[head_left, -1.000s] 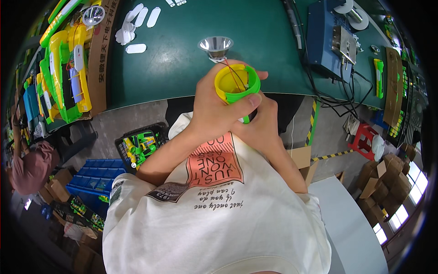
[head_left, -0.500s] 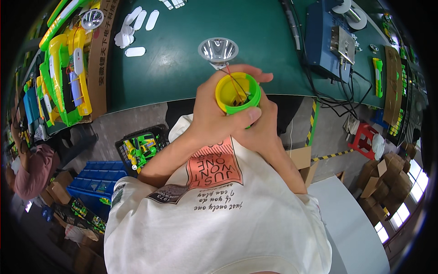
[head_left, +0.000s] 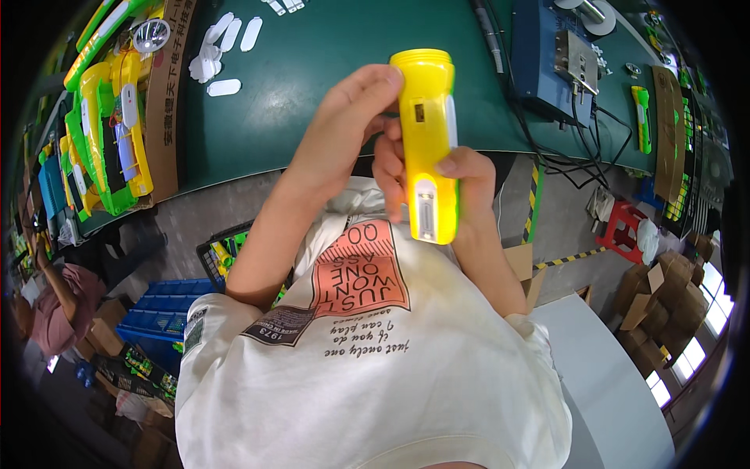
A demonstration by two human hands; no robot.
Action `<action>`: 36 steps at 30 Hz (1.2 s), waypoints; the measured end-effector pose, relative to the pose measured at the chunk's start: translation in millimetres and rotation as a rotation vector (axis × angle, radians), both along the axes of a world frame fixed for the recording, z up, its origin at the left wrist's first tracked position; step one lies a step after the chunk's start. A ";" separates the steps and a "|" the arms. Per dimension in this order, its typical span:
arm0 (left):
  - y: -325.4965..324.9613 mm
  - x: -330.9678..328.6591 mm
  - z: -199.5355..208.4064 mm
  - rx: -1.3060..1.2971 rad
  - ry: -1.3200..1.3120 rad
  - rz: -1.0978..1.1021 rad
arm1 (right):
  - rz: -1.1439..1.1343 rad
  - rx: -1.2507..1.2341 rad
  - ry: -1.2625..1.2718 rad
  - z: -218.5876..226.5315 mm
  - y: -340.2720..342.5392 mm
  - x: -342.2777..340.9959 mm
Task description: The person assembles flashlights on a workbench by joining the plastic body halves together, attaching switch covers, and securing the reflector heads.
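A yellow flashlight body (head_left: 428,152) stands nearly upright before my chest, its wide threaded head end up. On its face are a small dark rectangular slot and, lower down, a recess with metal inside. A pale strip and a green edge run along its right side. My right hand (head_left: 475,186) wraps its lower half, thumb in front, fingertips showing on the left. Up at the head end, my left hand (head_left: 336,125) grips the left edge with thumb and bent fingers. The silver reflector cup seen earlier is not visible.
White oval pieces (head_left: 225,87) lie on the green table (head_left: 312,39). At left, a cardboard box (head_left: 176,82) holds yellow-green flashlights. A blue machine (head_left: 537,74) with black cables (head_left: 609,152) stands right. Blue bins (head_left: 168,305), a red stool (head_left: 623,228) and another person (head_left: 70,301) are beyond.
The flashlight body has turned from its open end facing up at me to its long side showing. My left hand has shifted to its head end; the reflector and wires have gone from sight.
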State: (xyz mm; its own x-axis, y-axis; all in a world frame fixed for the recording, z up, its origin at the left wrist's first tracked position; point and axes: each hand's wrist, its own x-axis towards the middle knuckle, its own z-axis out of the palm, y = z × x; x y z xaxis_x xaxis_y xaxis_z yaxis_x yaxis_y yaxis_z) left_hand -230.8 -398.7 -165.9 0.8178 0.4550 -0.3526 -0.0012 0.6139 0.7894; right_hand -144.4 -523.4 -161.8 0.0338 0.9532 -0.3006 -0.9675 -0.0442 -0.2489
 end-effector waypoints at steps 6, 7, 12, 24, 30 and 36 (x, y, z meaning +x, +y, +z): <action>11.1 0.4 -13.3 0.012 0.010 0.131 | 0.045 -0.113 -0.106 -13.1 -4.6 -5.4; 10.8 0.8 -14.1 0.080 0.067 0.209 | 0.056 -0.110 -0.172 -13.7 -6.8 -6.3; 18.9 -4.2 -16.7 0.181 0.157 0.226 | -0.018 -0.094 0.077 -10.8 -5.2 -9.5; 145.8 -14.8 -30.6 1.667 0.590 0.395 | -0.216 -0.095 -0.107 -8.7 -6.4 -2.3; 155.2 0.3 -37.1 1.854 0.635 0.219 | -0.234 -0.108 -0.150 -9.4 -9.8 -1.7; 152.2 -14.5 -38.0 1.745 0.575 0.255 | -0.232 -0.155 -0.169 -10.8 -13.3 -1.1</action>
